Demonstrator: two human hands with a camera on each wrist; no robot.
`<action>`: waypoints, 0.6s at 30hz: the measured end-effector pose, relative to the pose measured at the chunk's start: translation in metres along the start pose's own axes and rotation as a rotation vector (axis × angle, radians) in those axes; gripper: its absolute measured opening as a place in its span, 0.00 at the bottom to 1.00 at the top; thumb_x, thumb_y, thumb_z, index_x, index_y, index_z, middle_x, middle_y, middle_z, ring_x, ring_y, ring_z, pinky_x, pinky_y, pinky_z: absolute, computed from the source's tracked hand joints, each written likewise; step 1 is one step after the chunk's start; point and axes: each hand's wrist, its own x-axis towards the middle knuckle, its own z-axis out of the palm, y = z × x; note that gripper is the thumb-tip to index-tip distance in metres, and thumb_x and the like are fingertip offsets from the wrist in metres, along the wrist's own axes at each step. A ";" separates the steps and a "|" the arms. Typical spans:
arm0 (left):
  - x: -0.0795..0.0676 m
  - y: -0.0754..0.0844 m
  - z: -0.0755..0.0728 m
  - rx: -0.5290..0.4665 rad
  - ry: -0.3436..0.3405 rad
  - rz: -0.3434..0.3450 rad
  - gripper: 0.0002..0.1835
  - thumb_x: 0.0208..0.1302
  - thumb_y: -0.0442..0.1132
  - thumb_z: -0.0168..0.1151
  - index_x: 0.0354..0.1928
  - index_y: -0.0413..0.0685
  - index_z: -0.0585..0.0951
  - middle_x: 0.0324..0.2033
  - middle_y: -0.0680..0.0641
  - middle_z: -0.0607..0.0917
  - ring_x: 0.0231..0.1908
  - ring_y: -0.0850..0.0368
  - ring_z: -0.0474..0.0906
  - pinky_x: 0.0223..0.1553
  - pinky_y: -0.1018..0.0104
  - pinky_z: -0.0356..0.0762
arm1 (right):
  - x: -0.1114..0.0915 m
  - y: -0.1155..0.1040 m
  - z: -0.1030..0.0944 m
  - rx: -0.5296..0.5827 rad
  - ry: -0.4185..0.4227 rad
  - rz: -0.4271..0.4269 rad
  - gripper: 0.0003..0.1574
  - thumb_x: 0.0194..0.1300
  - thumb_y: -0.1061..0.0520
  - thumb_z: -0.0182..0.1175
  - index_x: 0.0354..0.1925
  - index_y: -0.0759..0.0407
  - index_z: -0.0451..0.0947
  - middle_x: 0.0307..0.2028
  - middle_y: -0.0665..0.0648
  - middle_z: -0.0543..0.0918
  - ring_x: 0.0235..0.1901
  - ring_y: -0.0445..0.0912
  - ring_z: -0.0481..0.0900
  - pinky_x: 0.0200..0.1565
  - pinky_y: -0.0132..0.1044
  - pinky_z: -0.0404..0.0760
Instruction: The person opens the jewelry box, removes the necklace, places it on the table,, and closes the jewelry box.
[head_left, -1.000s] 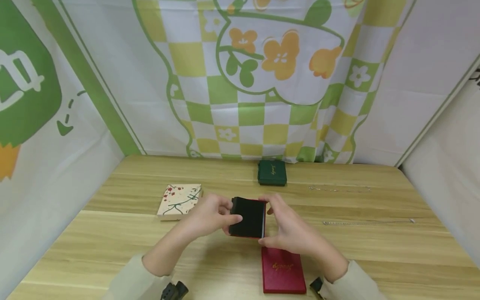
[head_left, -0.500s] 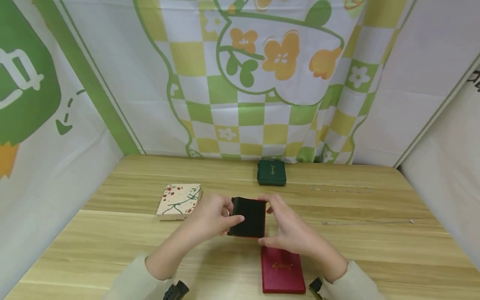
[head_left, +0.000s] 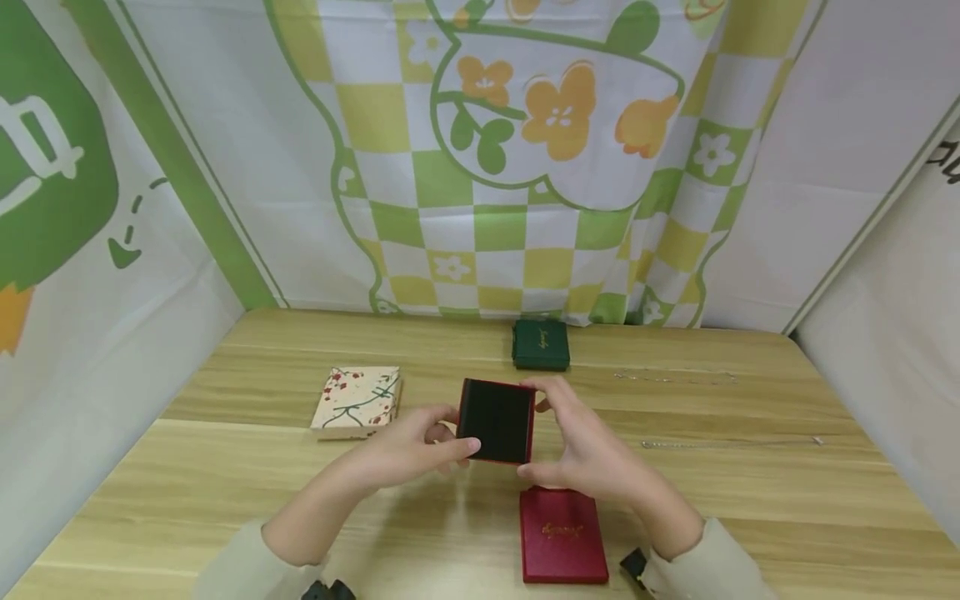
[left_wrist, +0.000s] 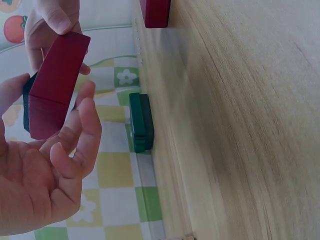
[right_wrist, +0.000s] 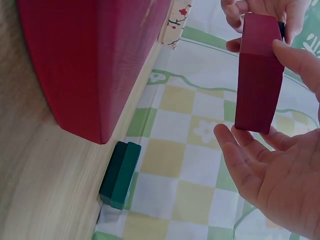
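Observation:
A shallow red jewelry box base [head_left: 497, 422] with a black pad inside is raised off the table between my two hands. My left hand [head_left: 401, 446] holds its left side, thumb on the near left corner and fingers beneath. At the right side, my right hand [head_left: 588, 437] spans the box from near to far edge between thumb and fingers. The left wrist view shows the box's red underside [left_wrist: 57, 82], tilted. Just below the right hand, a red lid [head_left: 562, 535] with gold lettering lies on the table.
A green box [head_left: 542, 344] stands at the back of the wooden table [head_left: 225, 467]. To the left lies a cream flower-printed box [head_left: 358, 400]. Two thin chains rest at the right, a farther chain [head_left: 675, 378] and a nearer chain [head_left: 727, 443]. A checked curtain [head_left: 502, 267] hangs behind.
The black pad's left edge, bent up earlier, now lies flat in the box. My left hand has shifted left and down to the corner, and the box has turned slightly.

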 end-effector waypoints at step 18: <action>0.006 0.001 0.008 0.002 0.058 0.022 0.17 0.64 0.42 0.66 0.48 0.37 0.77 0.28 0.43 0.86 0.25 0.53 0.79 0.34 0.64 0.73 | -0.002 -0.008 0.000 -0.056 0.019 -0.054 0.57 0.46 0.57 0.80 0.69 0.52 0.60 0.61 0.49 0.69 0.56 0.46 0.73 0.56 0.48 0.78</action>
